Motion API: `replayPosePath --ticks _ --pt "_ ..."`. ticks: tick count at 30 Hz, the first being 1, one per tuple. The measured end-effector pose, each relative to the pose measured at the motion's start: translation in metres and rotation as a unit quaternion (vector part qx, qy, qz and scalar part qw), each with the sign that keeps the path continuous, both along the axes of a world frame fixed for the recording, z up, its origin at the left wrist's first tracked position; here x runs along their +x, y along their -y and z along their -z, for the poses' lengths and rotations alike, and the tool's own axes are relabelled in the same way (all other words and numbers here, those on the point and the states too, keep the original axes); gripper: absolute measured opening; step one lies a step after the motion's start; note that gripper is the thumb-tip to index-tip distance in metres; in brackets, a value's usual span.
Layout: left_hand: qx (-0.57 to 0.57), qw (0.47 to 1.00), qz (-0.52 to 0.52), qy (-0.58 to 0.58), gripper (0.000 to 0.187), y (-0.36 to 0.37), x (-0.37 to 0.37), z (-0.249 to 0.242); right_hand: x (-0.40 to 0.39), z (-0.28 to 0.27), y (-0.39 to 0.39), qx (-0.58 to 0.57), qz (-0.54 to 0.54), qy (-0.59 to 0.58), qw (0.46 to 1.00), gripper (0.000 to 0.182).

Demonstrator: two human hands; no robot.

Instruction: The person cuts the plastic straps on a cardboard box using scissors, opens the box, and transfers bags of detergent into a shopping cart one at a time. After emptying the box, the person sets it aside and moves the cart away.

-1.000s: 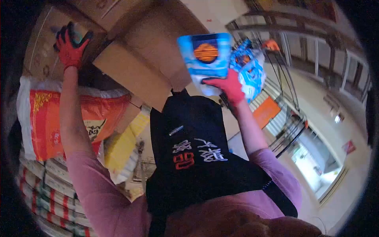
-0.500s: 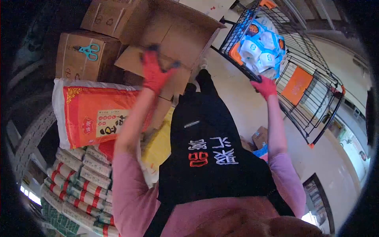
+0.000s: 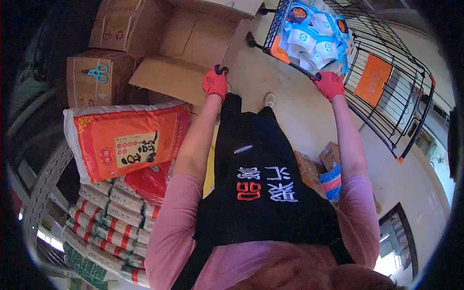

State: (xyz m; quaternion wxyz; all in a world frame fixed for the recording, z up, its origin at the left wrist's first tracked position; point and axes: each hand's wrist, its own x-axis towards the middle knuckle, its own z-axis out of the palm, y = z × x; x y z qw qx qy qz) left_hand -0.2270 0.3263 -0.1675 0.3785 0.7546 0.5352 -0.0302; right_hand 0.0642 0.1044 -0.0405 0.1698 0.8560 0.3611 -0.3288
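Observation:
My left hand (image 3: 215, 83), in a red glove with dark fingertips, is closed on the edge of an open cardboard box (image 3: 166, 76). The box lies with its opening toward me, and its inside shows bare cardboard. In a matching glove, my right hand (image 3: 329, 86) wraps round the black handle bar of a wire shopping cart (image 3: 373, 79). White and blue packages (image 3: 314, 41) with food pictures are heaped in the cart.
Teal-handled scissors (image 3: 99, 73) rest on a closed carton (image 3: 77, 87) at left. Below are a large red-orange sack (image 3: 140, 140) and stacked paper-wrapped bundles (image 3: 108, 222) with red bands. Small cartons (image 3: 309, 166) stand on the floor behind my right arm.
My left hand, spread and blurred before the box, has moved right and closed on its edge. My right hand stays on the cart handle. The view has shifted slightly.

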Motion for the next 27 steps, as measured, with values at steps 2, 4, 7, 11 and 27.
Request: replayPosePath --ticks 2,4,7,11,27 --pt "0.010 0.999 -0.007 -0.031 0.024 0.009 -0.004 -0.006 0.004 0.010 0.016 0.004 -0.009 0.003 1.000 0.044" --pt "0.036 0.999 -0.021 -0.035 0.026 0.022 -0.015 -0.001 0.004 0.006 0.025 0.026 -0.001 -0.001 1.000 0.044" --pt "0.054 0.997 -0.013 -0.047 0.028 0.037 -0.035 -0.006 0.009 0.019 0.047 0.041 -0.006 0.006 0.999 0.045" --pt "0.087 0.994 -0.043 -0.040 0.027 0.075 -0.050 -0.035 0.010 0.023 0.067 0.039 -0.016 0.011 0.999 0.045" --pt "0.078 0.965 -0.237 0.081 0.029 0.339 -0.084 -0.103 0.021 0.046 0.092 0.107 -0.090 -0.004 0.990 0.047"
